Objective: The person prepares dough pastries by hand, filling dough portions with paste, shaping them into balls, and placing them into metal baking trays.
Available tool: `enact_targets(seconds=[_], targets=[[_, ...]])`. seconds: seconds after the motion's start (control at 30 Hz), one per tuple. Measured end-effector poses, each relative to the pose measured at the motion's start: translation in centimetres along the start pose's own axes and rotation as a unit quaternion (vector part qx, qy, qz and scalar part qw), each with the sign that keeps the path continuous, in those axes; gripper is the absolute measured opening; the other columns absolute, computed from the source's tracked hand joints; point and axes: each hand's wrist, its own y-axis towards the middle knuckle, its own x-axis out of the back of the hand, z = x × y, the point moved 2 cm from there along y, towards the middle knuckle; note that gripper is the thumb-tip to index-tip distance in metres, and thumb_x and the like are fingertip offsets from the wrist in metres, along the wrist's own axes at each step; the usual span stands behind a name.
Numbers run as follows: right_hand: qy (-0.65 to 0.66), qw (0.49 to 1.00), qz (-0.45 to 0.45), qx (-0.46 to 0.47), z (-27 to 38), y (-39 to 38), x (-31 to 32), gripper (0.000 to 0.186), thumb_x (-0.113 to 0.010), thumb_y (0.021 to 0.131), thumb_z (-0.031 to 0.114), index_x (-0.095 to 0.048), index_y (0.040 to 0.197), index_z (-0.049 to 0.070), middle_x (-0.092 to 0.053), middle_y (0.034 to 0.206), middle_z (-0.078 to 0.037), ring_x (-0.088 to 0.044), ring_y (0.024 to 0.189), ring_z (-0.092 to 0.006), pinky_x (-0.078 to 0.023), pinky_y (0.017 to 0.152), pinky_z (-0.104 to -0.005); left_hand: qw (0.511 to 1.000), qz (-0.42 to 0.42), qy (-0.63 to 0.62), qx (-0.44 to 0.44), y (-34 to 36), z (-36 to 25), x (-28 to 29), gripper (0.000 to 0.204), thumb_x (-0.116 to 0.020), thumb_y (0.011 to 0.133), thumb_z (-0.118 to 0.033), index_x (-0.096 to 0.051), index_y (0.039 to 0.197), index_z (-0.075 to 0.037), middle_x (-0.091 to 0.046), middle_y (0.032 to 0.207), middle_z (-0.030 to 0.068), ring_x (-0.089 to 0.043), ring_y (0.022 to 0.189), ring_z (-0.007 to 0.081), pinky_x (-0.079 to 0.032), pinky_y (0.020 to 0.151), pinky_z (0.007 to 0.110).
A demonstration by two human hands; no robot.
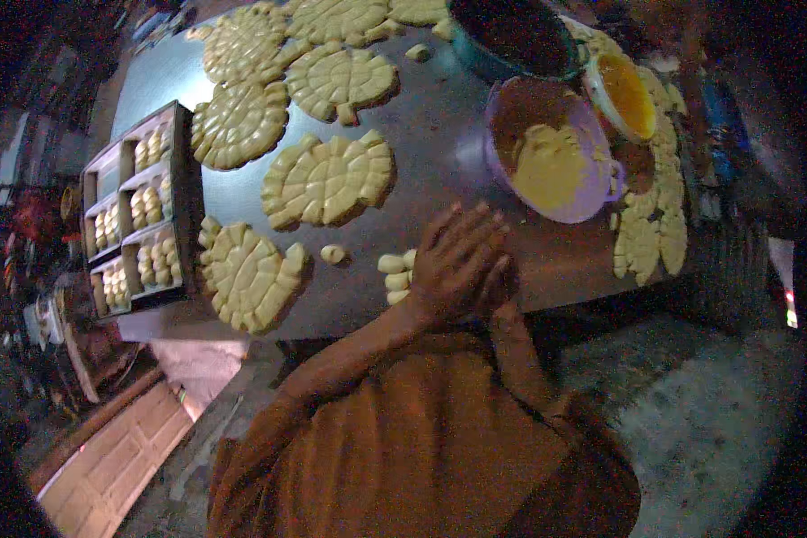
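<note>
My left hand [453,264] lies over my right hand [502,289], palm against palm, at the table's near edge. The left fingers reach forward, and the right hand is mostly covered. Whatever is between the palms is hidden. Several small dough pieces [393,274] sit just left of my hands. A single dough piece [334,255] rests farther left. Beyond it, a flat dough slab [329,179] is scored into segments. Another scored slab [249,278] lies near the front edge. Ahead and to the right stands a purple basin [502,125] with pale dough or batter inside.
Dark compartmented trays [186,179] with rows of dough balls stand at the left. More scored slabs cover the far side of the metal table [448,170]. A green basin [475,63] and a pale bowl [596,90] of yellow contents stand behind the purple one. Dough strips [655,233] lie at right.
</note>
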Motion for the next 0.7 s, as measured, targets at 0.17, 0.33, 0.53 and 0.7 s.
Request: enact_targets(seconds=[0.17, 0.33, 0.53, 0.7], targets=[[0.001, 0.999, 0.035, -0.026, 0.4, 0.4, 1.0, 0.027, -0.062, 0.091, 0.009, -0.064, 0.117, 0.003, -0.067, 0.105, -0.006, -0.063, 0.09, -0.0155, -0.052, 0.079, -0.0278, 0.994, 0.019, -0.106, -0.028, -0.1, -1.2, -1.3, 0.039, -0.069, 0.084, -0.027, -0.06, 0.117, -0.009, -0.065, 0.115, 0.0105, -0.061, 0.111, 0.0264, -0.047, 0.091, 0.037], [-0.091, 0.993, 0.074, -0.013, 3.7, 1.3, 2.1, 0.03, -0.065, 0.089, 0.01, -0.064, 0.118, 0.005, -0.068, 0.105, -0.005, -0.063, 0.087, -0.0143, -0.053, 0.076, -0.0276, 0.901, 0.148, -0.377, 0.153, 2.5, -0.9, -3.7, 0.063, -0.066, 0.08, -0.052, -0.056, 0.124, -0.007, -0.064, 0.111, 0.0116, -0.06, 0.11, 0.0299, -0.046, 0.095, 0.041], [-0.232, 0.958, 0.095, 0.141, 15.9, 8.0, 1.2, 0.034, -0.068, 0.087, 0.012, -0.065, 0.121, 0.008, -0.069, 0.104, -0.004, -0.063, 0.083, -0.0129, -0.053, 0.073, -0.0274, 0.798, 0.047, -0.492, 0.344, 2.5, 2.0, -4.2, 0.05, -0.059, 0.094, -0.034, -0.05, 0.13, -0.001, -0.058, 0.124, 0.0147, -0.053, 0.118, 0.0222, -0.04, 0.103, 0.038], [-0.38, 0.888, 0.207, 0.16, 25.2, 26.7, -0.2, 0.038, -0.07, 0.085, 0.013, -0.065, 0.123, 0.011, -0.07, 0.104, -0.002, -0.063, 0.08, -0.0117, -0.053, 0.071, -0.0272, 0.801, -0.067, -0.243, 0.543, -0.7, 5.7, 2.5, 0.022, -0.055, 0.096, -0.018, -0.061, 0.106, 0.0, -0.064, 0.108, 0.0126, -0.058, 0.107, 0.0195, -0.044, 0.097, 0.034]])
